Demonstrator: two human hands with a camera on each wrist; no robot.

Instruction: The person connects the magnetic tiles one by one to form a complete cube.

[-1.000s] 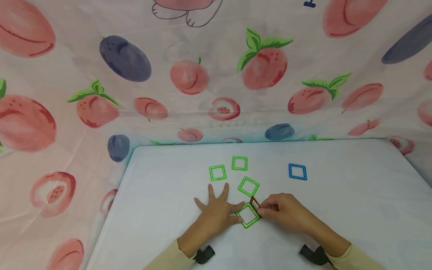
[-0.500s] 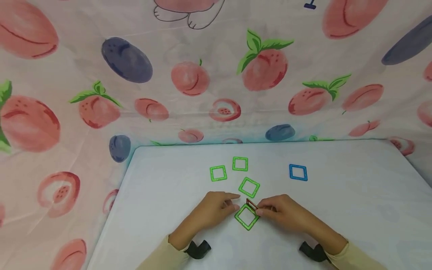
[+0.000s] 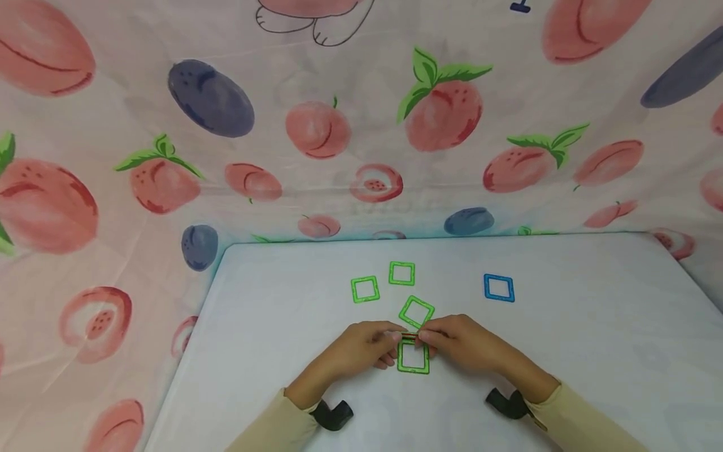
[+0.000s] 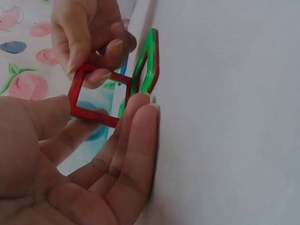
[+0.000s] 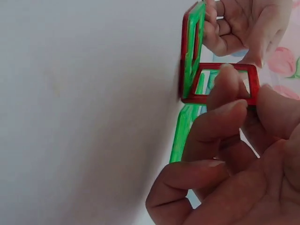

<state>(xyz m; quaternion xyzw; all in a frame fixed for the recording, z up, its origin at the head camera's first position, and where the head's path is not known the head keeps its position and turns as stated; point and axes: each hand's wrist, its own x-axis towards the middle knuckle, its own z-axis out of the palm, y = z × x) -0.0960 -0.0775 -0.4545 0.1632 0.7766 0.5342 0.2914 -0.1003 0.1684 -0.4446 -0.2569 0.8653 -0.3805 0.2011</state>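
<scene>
A red square magnetic tile (image 4: pixel 86 114), an open frame, stands upright between my two hands. My left hand (image 3: pixel 358 344) pinches it at one side, thumb on the near face and a finger behind. At the opposite side my right hand (image 3: pixel 465 342) pinches it too, one fingertip reaching into the frame's opening. The red tile's lower edge meets the far edge of a green square tile (image 3: pixel 413 370) lying on the table. In the right wrist view a red layer shows against the underside of that green tile (image 5: pixel 200 37).
Just beyond the hands lies another green tile (image 3: pixel 423 302). Farther back are two more green tiles, one to the left (image 3: pixel 365 278) and one behind (image 3: pixel 402 263). A blue square tile (image 3: pixel 499 276) lies back right on the white table (image 3: pixel 271 282). Fruit-printed cloth (image 3: pixel 248 207) hangs behind.
My left hand first let go of the green tile, then came to the red tile's other side. The green tile has turned square to me, and my right hand moved slightly left with the red tile.
</scene>
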